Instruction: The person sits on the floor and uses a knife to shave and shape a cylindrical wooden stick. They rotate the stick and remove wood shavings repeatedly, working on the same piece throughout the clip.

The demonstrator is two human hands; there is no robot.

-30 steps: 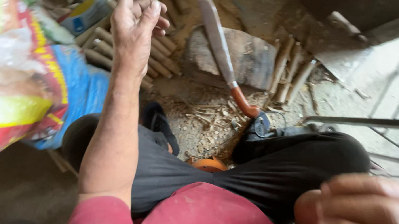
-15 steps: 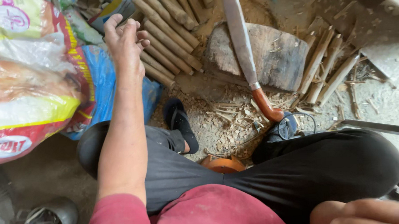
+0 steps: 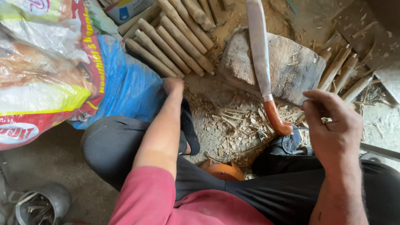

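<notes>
Pretty cramped spot. The left hand (image 3: 172, 86) is hemmed in by the blue sack (image 3: 128, 90) on its left and a row of wooden sticks (image 3: 171, 38) just ahead. The only open patch is found between the legs, a chip-covered floor (image 3: 227, 129) in front of the wooden block (image 3: 291, 67). That block's top is crossed by a long knife (image 3: 261, 57), its handle hanging toward the right hand (image 3: 335, 127). More sticks (image 3: 345, 74) are stacked beside the block's right edge.
</notes>
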